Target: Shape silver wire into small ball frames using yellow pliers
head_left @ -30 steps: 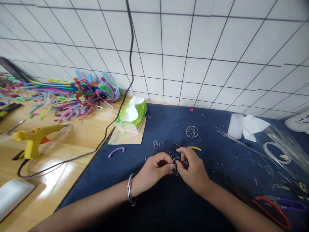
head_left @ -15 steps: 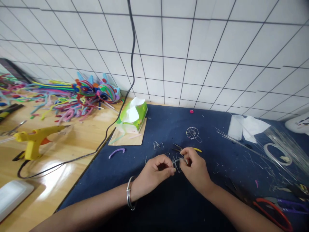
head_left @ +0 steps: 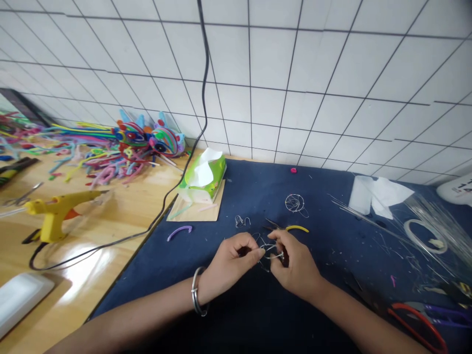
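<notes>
My left hand (head_left: pixel 230 263) and my right hand (head_left: pixel 295 265) meet over a dark blue mat (head_left: pixel 332 255). Both pinch a small tangle of thin silver wire (head_left: pixel 268 248) held between their fingertips. A bangle sits on my left wrist. Just beyond the hands lie small pliers with a yellow handle (head_left: pixel 291 227), a bent wire piece (head_left: pixel 242 221) and a round wire coil (head_left: pixel 294 202).
A green tissue pack (head_left: pixel 204 177) rests on a wooden board. A yellow glue gun (head_left: pixel 55 209) and a heap of coloured pipe cleaners (head_left: pixel 106 147) lie on the wooden table at left. Red-handled scissors (head_left: pixel 420 319), wire bundles (head_left: pixel 435 221) and white paper (head_left: pixel 376 191) sit at right.
Both hands stay together on the wire. The fingers have shifted slightly, turning the wire tangle between them; nothing else has moved.
</notes>
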The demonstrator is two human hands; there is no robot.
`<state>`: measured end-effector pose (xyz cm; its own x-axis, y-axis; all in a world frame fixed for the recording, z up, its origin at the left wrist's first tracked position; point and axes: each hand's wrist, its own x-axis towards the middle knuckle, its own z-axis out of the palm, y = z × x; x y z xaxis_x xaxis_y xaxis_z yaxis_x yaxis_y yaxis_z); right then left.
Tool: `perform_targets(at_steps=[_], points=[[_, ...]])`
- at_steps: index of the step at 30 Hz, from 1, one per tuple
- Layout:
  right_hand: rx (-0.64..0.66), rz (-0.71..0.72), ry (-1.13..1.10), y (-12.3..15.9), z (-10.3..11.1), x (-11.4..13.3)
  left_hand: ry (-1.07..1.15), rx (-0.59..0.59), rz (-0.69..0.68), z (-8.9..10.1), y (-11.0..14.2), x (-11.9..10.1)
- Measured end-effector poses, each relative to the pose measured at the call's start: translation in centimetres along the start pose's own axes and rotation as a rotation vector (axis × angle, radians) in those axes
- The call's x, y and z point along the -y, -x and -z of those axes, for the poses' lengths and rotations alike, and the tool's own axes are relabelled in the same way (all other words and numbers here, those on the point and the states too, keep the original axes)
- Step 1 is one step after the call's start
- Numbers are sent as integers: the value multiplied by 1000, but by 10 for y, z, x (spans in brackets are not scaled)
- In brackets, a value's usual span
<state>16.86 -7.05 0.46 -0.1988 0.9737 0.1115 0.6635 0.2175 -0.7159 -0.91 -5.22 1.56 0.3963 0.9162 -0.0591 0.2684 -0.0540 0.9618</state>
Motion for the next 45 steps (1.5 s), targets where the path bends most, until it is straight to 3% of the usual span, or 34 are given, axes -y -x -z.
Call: perform_targets(at_steps=[3,6,21,28,38,45], points=[[-20,-32,63,0,-2,-3,-95,-12,-60,-1,1,-1],[11,-17,45,1,-2,-1,-92,-11,-38,-1,0,-1],[-18,-84,-42,-1,1,0,240,54,191,0,-3,3],[111,-193,-280,-5,7,4,376,80,234,1,-5,1],[280,-294,-633,-9,12,3,377,82,232,1,-6,1],[294,-337,-733,-9,10,1,374,90,239,1,-7,1]])
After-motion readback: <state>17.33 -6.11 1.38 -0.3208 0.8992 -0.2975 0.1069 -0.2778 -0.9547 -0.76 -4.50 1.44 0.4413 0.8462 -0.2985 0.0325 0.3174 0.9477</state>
